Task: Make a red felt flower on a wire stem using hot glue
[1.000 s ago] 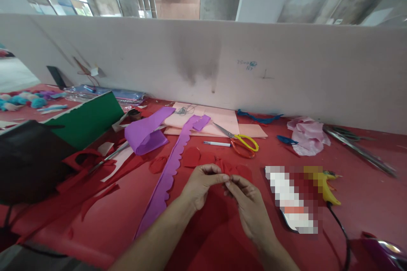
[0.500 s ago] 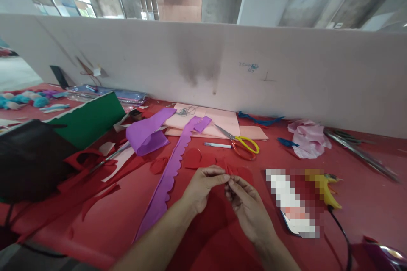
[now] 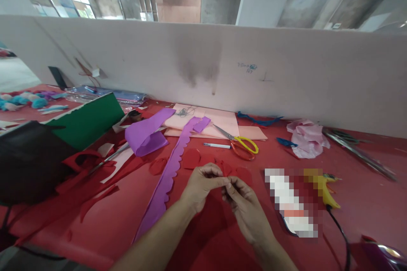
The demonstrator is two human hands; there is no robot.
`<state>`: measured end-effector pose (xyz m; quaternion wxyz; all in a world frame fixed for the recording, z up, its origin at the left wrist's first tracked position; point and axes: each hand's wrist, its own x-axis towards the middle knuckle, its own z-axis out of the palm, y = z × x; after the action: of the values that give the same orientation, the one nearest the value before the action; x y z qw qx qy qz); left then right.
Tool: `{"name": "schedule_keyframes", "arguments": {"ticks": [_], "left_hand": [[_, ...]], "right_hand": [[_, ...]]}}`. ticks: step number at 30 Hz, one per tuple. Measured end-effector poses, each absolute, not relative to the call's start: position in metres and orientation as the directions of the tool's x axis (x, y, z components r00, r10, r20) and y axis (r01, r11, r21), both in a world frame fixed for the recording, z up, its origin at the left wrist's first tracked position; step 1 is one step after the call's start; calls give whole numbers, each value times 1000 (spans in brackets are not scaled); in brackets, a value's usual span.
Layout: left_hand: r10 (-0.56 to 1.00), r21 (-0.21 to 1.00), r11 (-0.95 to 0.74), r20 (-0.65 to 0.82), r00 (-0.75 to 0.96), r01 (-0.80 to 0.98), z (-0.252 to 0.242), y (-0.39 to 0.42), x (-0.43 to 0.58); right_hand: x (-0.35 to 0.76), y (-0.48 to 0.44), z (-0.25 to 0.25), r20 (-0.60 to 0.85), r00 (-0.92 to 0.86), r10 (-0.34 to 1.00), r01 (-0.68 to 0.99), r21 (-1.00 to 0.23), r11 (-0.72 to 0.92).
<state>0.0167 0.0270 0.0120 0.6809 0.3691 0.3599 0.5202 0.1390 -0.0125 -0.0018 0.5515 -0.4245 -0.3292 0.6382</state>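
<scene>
My left hand [image 3: 203,184] and my right hand [image 3: 240,197] meet over the near middle of the red table. Thumbs and fingertips of both are pinched together on a small red felt piece [image 3: 226,170], mostly hidden by the fingers and hard to part from the red behind it. Just beyond them lie rounded red felt pieces [image 3: 191,159]. To the left runs a long purple felt strip [image 3: 170,175] with one scalloped edge. Scissors [image 3: 237,139] with yellow and orange handles rest beyond the hands, beside a white pen [image 3: 216,146].
A yellow glue gun [image 3: 327,192] with a black cord lies right, near a pixelated phone-like object [image 3: 292,203]. Folded purple felt [image 3: 144,133], pink sheets [image 3: 219,120], a green board [image 3: 89,120] and a dark bag [image 3: 32,161] surround the work area. A pale partition [image 3: 143,59] stands behind.
Both hands stay pinched together, with the right fingers shifted slightly left and the wrists nearly still. The whole view has drifted very slightly; the table things lie as before.
</scene>
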Motion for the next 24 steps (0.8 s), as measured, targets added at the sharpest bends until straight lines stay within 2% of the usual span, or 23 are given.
{"name": "schedule_keyframes", "arguments": {"ticks": [8, 18, 24], "left_hand": [[975, 917, 90, 0, 224, -388, 10, 27, 11], [954, 934, -21, 126, 272, -356, 15, 27, 4], [958, 921, 62, 54, 282, -385, 19, 25, 8]], "right_hand": [[142, -15, -2, -135, -55, 989, -452, -880, -145], [143, -18, -1, -81, -121, 989, -390, -913, -122], [144, -19, -1, -79, -93, 993, -380, -918, -109]]}}
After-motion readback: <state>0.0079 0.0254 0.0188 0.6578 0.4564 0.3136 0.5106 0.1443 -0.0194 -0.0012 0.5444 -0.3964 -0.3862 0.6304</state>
